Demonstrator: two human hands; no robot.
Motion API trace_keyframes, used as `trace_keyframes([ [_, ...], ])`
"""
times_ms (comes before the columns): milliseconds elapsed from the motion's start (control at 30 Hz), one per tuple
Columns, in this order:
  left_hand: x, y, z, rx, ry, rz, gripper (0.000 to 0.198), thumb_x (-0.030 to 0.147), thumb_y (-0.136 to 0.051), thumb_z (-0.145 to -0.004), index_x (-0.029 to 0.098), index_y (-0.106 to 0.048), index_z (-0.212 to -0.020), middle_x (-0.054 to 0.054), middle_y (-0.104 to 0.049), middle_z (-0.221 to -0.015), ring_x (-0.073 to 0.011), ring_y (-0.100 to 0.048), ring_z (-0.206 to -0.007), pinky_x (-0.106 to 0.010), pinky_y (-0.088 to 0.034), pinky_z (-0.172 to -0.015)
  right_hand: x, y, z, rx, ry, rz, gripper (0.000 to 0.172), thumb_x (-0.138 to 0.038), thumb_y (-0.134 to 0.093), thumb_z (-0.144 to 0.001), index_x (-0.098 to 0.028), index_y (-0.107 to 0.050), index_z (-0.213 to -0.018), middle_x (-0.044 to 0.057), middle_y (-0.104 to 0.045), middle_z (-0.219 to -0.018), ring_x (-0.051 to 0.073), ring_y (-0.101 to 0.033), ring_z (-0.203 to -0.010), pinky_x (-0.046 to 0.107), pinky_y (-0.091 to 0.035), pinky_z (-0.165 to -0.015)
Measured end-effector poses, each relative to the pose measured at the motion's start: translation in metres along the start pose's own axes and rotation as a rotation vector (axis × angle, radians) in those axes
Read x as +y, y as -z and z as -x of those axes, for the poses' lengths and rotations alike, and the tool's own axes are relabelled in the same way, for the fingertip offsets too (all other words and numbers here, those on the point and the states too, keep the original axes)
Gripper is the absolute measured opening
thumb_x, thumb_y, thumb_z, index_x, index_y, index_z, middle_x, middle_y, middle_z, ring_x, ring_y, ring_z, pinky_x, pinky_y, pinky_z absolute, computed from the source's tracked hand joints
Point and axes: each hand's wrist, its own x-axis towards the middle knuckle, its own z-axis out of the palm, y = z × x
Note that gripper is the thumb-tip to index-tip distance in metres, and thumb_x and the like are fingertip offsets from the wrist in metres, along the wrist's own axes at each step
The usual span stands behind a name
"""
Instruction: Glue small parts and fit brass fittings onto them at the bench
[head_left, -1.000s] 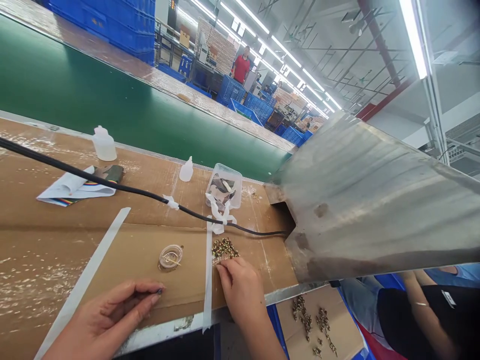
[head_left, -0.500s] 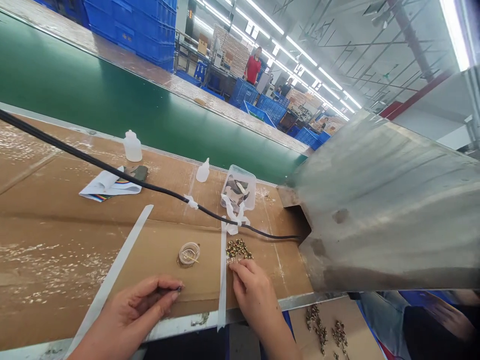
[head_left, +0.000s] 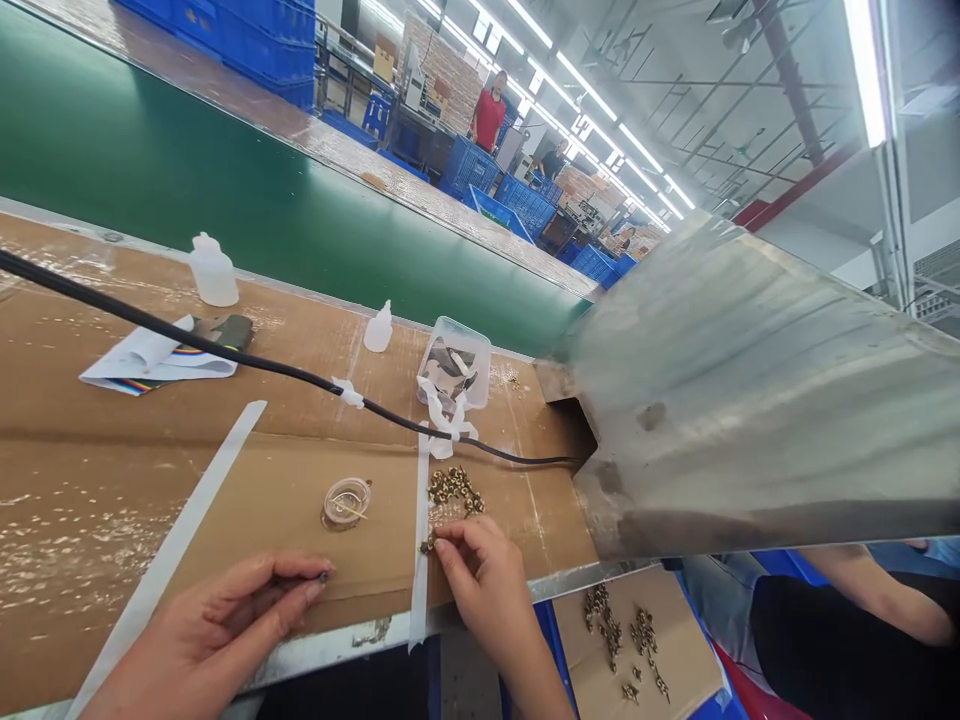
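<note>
Fingers: the left hand's (head_left: 202, 630) fingers (head_left: 301, 590) are pinched together on a tiny dark-tipped part (head_left: 324, 577). The right hand's (head_left: 480, 580) fingers (head_left: 450, 540) curl down at the edge of a pile of small brass-coloured parts (head_left: 452, 488); whether they grip one, I cannot tell.
Parts: loose on the cardboard-covered surface (head_left: 247, 500), just beyond the right hand, with a few strays near the fingertips.
Handling: they look light, stiff and easily scattered, so a fingertip pinch on one piece at a time seems best.
Nearby: a clear round dish (head_left: 347, 501) lies between the hands; a white tape strip (head_left: 418, 570) runs beside the pile; a clear plastic tub (head_left: 454, 360) sits farther back.
</note>
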Motion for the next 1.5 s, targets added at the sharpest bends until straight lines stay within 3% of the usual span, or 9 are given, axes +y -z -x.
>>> trace_keyframes([
  [167,-0.002,-0.002,-0.001,0.015,-0.008,-0.028,0.032,0.051,-0.075,-0.071,0.026,-0.077,-0.090,-0.002,-0.079,-0.091,-0.0258,-0.074,-0.088,-0.024,-0.060,-0.080,-0.005,-0.012,0.005,0.023,-0.050,0.015,0.011,-0.011,-0.062,-0.080,-0.019,-0.068,-0.084,0.002,-0.064,-0.085,0.014,-0.061,-0.071,0.023,-0.047,-0.064],
  [333,0.006,-0.004,-0.001,0.026,0.013,0.041,0.032,0.053,-0.077,-0.067,0.027,-0.078,-0.085,-0.002,-0.080,-0.087,-0.0257,-0.075,-0.083,-0.022,-0.062,-0.072,-0.008,-0.013,0.002,-0.039,0.001,0.029,0.014,-0.006,-0.059,-0.074,-0.019,-0.064,-0.073,0.000,-0.062,-0.073,0.014,-0.059,-0.067,0.021,-0.043,-0.059],
  [467,0.025,-0.007,0.001,0.013,0.030,0.056,0.035,0.056,-0.078,-0.065,0.025,-0.079,-0.082,-0.004,-0.080,-0.084,-0.0265,-0.075,-0.082,-0.024,-0.062,-0.073,-0.006,-0.010,0.000,-0.059,0.025,-0.057,0.026,-0.007,-0.056,-0.075,-0.019,-0.068,-0.094,0.000,-0.062,-0.075,0.013,-0.058,-0.065,0.022,-0.045,-0.059],
  [533,0.034,-0.010,0.004,-0.023,0.048,0.060,0.036,0.056,-0.076,-0.066,0.024,-0.079,-0.083,-0.005,-0.079,-0.084,-0.0273,-0.075,-0.082,-0.027,-0.062,-0.073,-0.007,-0.012,0.002,-0.047,0.004,-0.207,0.025,-0.013,-0.059,-0.079,-0.020,-0.070,-0.100,0.002,-0.065,-0.080,0.015,-0.061,-0.070,0.024,-0.048,-0.063],
  [600,0.038,-0.013,0.006,-0.053,0.041,0.048,0.033,0.054,-0.074,-0.070,0.024,-0.078,-0.083,-0.005,-0.079,-0.084,-0.0266,-0.075,-0.081,-0.027,-0.062,-0.072,-0.009,-0.017,0.005,-0.039,-0.109,-0.468,0.014,-0.025,-0.066,-0.081,-0.019,-0.072,-0.092,0.005,-0.068,-0.080,0.017,-0.064,-0.073,0.026,-0.051,-0.065],
  [700,0.039,-0.016,0.008,-0.108,0.005,0.023,0.027,0.048,-0.070,-0.076,0.024,-0.077,-0.085,-0.005,-0.079,-0.085,-0.0248,-0.075,-0.081,-0.026,-0.061,-0.073,-0.018,-0.031,0.012,-0.063,-0.357,-0.893,0.026,-0.038,-0.079,-0.074,-0.017,-0.071,-0.086,0.004,-0.070,-0.074,0.017,-0.068,-0.069,0.028,-0.055,-0.066],
  [833,0.037,-0.015,0.008,-0.224,-0.009,0.026,0.023,0.041,-0.060,-0.086,0.023,-0.074,-0.093,-0.005,-0.078,-0.089,-0.0245,-0.074,-0.086,-0.030,-0.060,-0.080,-0.033,-0.047,0.020,-0.125,-0.490,-1.122,0.032,-0.039,-0.084,-0.070,-0.016,-0.070,-0.085,0.004,-0.073,-0.076,0.014,-0.069,-0.065,0.025,-0.056,-0.064],
  [1200,0.044,-0.010,0.012,-0.237,-0.068,-0.019,0.018,0.033,-0.058,-0.088,0.026,-0.074,-0.093,-0.002,-0.076,-0.084,-0.0199,-0.073,-0.079,-0.022,-0.059,-0.072,-0.045,-0.053,0.023,-0.160,-0.465,-1.097,0.032,-0.042,-0.083,-0.071,-0.016,-0.067,-0.078,0.001,-0.069,-0.062,0.011,-0.063,-0.056,0.022,-0.052,-0.060],
  [1500,0.031,-0.007,0.011,-0.244,-0.074,0.018,0.015,0.033,-0.060,-0.089,0.028,-0.072,-0.097,-0.001,-0.075,-0.090,-0.0212,-0.073,-0.087,-0.029,-0.060,-0.082,-0.051,-0.047,0.025,-0.128,-0.320,-0.916,0.026,-0.039,-0.076,-0.079,-0.015,-0.068,-0.079,0.002,-0.065,-0.069,0.011,-0.053,-0.062,0.021,-0.040,-0.059],
])
